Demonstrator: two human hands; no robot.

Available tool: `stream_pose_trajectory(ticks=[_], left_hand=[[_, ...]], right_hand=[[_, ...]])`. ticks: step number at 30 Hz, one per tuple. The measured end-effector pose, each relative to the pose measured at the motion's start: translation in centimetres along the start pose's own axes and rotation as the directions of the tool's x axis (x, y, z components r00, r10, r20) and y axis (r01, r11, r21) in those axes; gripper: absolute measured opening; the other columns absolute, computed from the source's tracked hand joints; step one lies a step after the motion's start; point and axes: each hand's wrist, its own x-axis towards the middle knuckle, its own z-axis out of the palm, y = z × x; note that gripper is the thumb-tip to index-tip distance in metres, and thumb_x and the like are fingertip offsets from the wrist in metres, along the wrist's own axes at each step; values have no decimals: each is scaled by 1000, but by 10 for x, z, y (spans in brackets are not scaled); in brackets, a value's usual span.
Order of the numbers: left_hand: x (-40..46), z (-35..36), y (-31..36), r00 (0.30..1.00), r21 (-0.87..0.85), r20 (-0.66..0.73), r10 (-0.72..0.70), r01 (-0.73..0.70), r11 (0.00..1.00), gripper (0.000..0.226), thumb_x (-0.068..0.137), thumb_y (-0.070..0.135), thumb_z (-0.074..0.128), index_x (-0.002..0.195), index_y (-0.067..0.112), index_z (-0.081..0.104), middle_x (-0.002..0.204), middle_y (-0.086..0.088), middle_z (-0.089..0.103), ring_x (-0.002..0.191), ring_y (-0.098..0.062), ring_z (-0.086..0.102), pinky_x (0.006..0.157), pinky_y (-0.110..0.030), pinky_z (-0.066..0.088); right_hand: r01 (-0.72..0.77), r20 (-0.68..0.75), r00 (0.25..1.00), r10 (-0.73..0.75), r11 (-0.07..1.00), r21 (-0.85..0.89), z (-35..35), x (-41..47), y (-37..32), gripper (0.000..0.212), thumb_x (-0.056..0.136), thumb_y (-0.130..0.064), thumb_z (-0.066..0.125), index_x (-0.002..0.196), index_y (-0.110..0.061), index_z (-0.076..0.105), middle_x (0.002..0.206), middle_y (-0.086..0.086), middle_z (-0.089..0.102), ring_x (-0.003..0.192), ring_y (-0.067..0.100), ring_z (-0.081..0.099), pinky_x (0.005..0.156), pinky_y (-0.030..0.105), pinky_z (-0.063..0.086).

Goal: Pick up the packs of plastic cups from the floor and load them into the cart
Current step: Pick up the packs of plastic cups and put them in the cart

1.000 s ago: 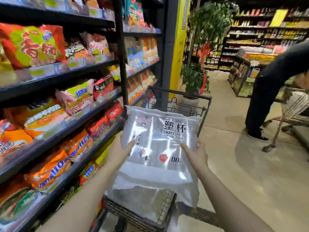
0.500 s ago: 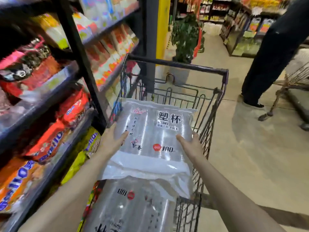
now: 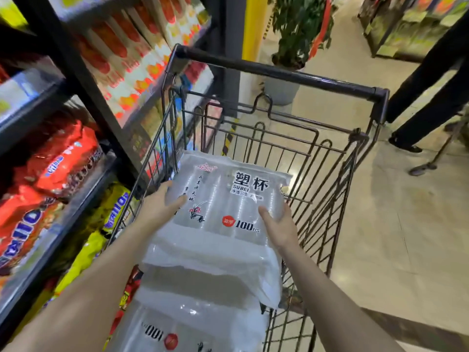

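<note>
Lying nearest in the cart's basket, one pack of cups (image 3: 193,323) already rests flat, its label reversed. Above it, the left hand (image 3: 158,212) and right hand (image 3: 280,228) clasp the held pack (image 3: 223,212) by its two sides, thumbs on top and the other fingers hidden beneath, probably so the slack bag stays level as it goes in. It hangs inside the cart (image 3: 314,158), overlapping the lower pack, apparently to stack. Beyond, a potted plant (image 3: 294,29) stands, and a bystander's legs (image 3: 436,80) at far right.
</note>
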Motion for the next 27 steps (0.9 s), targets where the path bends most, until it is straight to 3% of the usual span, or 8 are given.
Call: stream_pose_trajectory(ticks=[3,7,10,13,16,21,27], left_hand=[[5,-5,9,1000,40,25,14,-15,999,86,64,62,43,139,20,37,131,-13,56,119,-32,53,95,-37,42],[7,-10,21,987,158,-31,159,-152,976,60,83,43,54,133,11,47,127,-16,58,119,-32,54,94,-36,42],[-6,-26,29,964,242,-113,242,-210,947,49,89,26,56,133,8,47,129,-18,54,122,-31,50,95,-35,39],[-36,-55,31,940,359,-172,294,-218,908,45,90,29,53,131,11,46,128,-15,54,119,-29,53,93,-37,43],[-75,-91,29,913,467,-245,326,-183,865,40,89,32,52,122,10,50,118,-15,57,109,-33,57,85,-42,49],[-154,-136,6,833,692,-256,490,-196,695,38,81,31,59,112,9,59,104,-14,64,100,-34,61,81,-42,47],[-263,-170,-61,830,769,-353,432,-5,639,45,44,32,85,80,13,68,69,-6,65,63,-27,66,55,-35,52]], right_hand=[[-22,20,1000,22,1000,1,-2,3,0,58,90,-41,56,138,-15,35,132,6,54,118,27,53,87,25,36],[-12,25,1000,14,997,-76,-12,-3,-9,72,90,-46,52,144,-8,24,140,13,46,127,31,46,101,35,39],[82,-15,996,-87,973,-215,-27,-20,-23,77,88,-48,54,146,-9,22,144,15,40,131,31,42,105,40,39],[202,12,977,-212,910,-362,-41,-46,-43,78,86,-47,59,146,-11,25,147,12,36,133,28,39,107,40,38],[347,56,927,-371,789,-507,-50,-80,-68,75,84,-45,62,143,-12,29,143,11,41,130,27,41,106,39,39],[521,204,808,-553,508,-686,-50,-155,-96,71,82,-47,61,140,-16,33,141,8,42,130,26,40,103,37,40],[649,373,689,-621,302,-698,-34,-231,-117,68,85,-46,58,140,-15,32,141,8,41,128,26,41,100,36,39]])
